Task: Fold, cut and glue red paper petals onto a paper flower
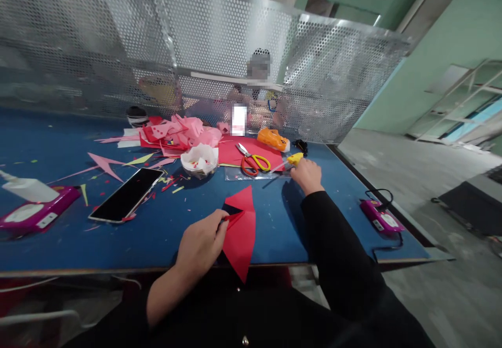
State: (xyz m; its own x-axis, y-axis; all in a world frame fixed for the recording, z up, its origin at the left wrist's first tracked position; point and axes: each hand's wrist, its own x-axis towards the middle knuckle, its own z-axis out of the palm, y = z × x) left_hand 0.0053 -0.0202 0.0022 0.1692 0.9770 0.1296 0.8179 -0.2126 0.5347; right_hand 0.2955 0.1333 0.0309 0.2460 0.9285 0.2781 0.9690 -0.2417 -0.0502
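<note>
My left hand point(202, 241) pinches the edge of a folded piece of red paper point(242, 233) between thumb and fingers. The paper is raised at the table's front edge, with creases and an opening near my fingertips. Further forward on the right, my right hand point(308, 175) is closed around a small yellow object point(295, 158), whose lower part my fingers hide; I cannot make out its kind. Just left of that hand, scissors point(253, 162) with red and yellow handles lie partly open on red paper sheets point(229, 152).
A white paper cup-like container point(200, 160) holds scraps beside a pile of pink paper point(184, 134). A phone point(127, 194), an orange packet point(272, 139) and magenta devices point(380, 217) lie on the blue table point(157, 243). Perforated metal panels point(227, 34) stand behind, with a person beyond.
</note>
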